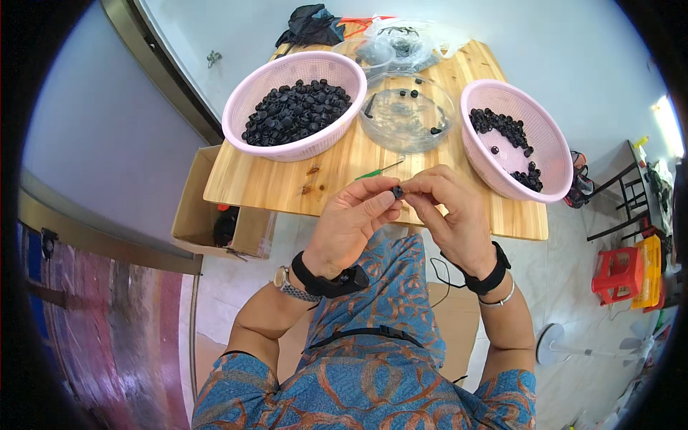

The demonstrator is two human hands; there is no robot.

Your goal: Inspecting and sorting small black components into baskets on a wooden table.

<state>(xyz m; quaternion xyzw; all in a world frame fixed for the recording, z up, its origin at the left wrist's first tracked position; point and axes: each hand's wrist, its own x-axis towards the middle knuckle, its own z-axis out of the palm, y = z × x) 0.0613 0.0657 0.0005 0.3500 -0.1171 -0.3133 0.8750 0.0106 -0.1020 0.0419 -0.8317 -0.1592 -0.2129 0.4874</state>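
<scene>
The work in hand appears to be piece-by-piece handling of small black parts, and one piece is mid-operation. That black part (397, 192) is held up between the hands, near the front edge of the wooden counter (244, 183). The grip of the left hand (347, 223) is clamped on it, thumb against fingers. The right hand (450, 209) brings its thumb and forefinger to the part's near side; whether this grip is closed on the part, or on something finer, cannot be determined.

The left pink basket (247, 86) carries a deep heap of black pieces. The right pink basket (548, 147) carries fewer, with bare bottom showing between its clusters. Which basket receives completed pieces is not established; in either case, both are stocked, so the work is judged under way and unfinished. A few loose black bits lie in the round clear tray (405, 137) between the baskets. A green-handled tool (369, 174) lies unheld on the counter, just beyond the hands. The held piece is not yet released.
</scene>
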